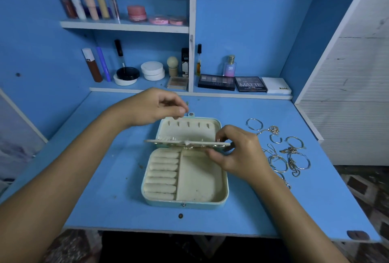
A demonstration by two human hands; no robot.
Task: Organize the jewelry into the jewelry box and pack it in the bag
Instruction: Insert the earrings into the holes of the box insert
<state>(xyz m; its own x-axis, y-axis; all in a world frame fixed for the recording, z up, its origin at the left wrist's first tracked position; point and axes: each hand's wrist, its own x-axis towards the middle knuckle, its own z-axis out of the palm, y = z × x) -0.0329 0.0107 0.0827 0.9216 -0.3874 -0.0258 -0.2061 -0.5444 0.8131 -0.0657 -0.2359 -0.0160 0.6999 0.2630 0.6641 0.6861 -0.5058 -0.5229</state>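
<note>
A pale teal jewelry box (225,191) lies open in the middle of the blue desk, with cream ring rolls (163,175) on its left and an open compartment on its right. Its lid (189,128) lies back flat. A cream earring panel (168,141) with several earrings stands out edge-on over the hinge. My right hand (237,153) pinches the panel's right end. My left hand (154,107) hovers above the lid's far edge with fingers curled and thumb against fingertips; nothing shows between them. Loose bracelets and chains (282,153) lie right of the box. No bag is in view.
Shelves behind the desk hold cosmetics: tubes and jars (92,1) on top, makeup palettes (250,84) and a perfume bottle (229,67) lower down. A white panel (357,73) borders the right side. The desk's front edge (189,232) runs just below the box.
</note>
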